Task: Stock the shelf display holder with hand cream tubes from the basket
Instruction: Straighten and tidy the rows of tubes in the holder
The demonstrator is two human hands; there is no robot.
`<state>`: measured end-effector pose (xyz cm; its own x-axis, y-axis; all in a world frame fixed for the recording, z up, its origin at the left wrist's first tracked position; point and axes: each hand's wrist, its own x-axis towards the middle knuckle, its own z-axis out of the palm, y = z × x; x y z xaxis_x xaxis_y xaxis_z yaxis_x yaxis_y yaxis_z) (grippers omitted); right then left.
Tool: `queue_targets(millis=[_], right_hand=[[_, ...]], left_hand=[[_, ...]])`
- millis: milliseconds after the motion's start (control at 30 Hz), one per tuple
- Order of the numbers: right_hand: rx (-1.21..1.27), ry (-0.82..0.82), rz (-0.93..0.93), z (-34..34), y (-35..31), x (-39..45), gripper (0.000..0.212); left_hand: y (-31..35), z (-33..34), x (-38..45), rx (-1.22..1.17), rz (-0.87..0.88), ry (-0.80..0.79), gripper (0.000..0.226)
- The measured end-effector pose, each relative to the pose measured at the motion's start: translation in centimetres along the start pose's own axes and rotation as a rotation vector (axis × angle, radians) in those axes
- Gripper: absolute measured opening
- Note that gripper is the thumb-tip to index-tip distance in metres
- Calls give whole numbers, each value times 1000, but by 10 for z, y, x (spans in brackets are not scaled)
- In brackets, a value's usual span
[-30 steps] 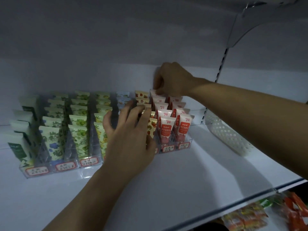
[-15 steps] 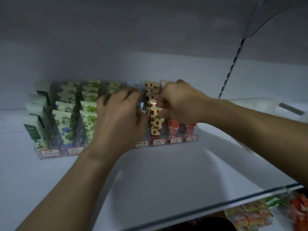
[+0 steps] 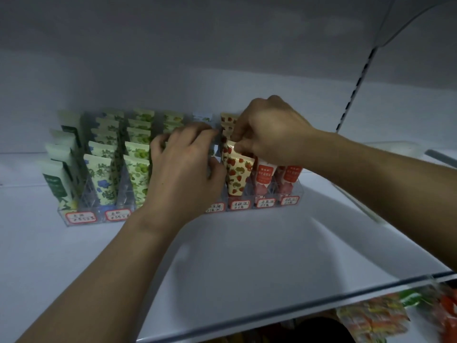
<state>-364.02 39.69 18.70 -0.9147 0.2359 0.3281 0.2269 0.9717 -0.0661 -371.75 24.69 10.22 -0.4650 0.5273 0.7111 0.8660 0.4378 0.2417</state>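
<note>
A clear display holder [image 3: 81, 217] with labelled lanes stands on the white shelf, filled with upright hand cream tubes in green, blue, strawberry and red prints. My right hand [image 3: 269, 131] pinches the top of the front strawberry-print tube [image 3: 238, 175] in its lane. My left hand [image 3: 184, 169] lies over the middle lanes with its fingers reaching among the tubes; what they touch is hidden. The red tubes [image 3: 265, 177] stand just right of the strawberry lane. No basket can be made out clearly.
The white shelf [image 3: 247, 263] stretches forward to a metal front edge [image 3: 309, 303]. A pale plastic bin [image 3: 393, 147] sits at the right behind my forearm. Colourful packets [image 3: 376, 318] lie on the shelf below. The upper shelf hangs close overhead.
My right hand came forward from the back of the red lanes to the front strawberry tube. My left hand shifted up over the middle lanes. The view swung slightly left.
</note>
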Motion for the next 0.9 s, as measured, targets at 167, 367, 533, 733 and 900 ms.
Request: queue_targets(millis=[167, 367, 533, 733, 900], right_hand=[[48, -102, 84, -4, 1, 6, 18], [-2, -125, 55, -4, 0, 9, 21], [139, 28, 58, -25, 3, 17, 16], [50, -57, 42, 0, 1, 27, 19], [-32, -62, 54, 1, 1, 36, 21]], left_hand=[[-1, 1, 0, -9, 4, 18, 44], [0, 2, 0, -12, 0, 25, 43], [0, 2, -1, -4, 0, 49, 41], [-1, 2, -1, -13, -2, 36, 41], [-1, 2, -1, -23, -2, 35, 41]])
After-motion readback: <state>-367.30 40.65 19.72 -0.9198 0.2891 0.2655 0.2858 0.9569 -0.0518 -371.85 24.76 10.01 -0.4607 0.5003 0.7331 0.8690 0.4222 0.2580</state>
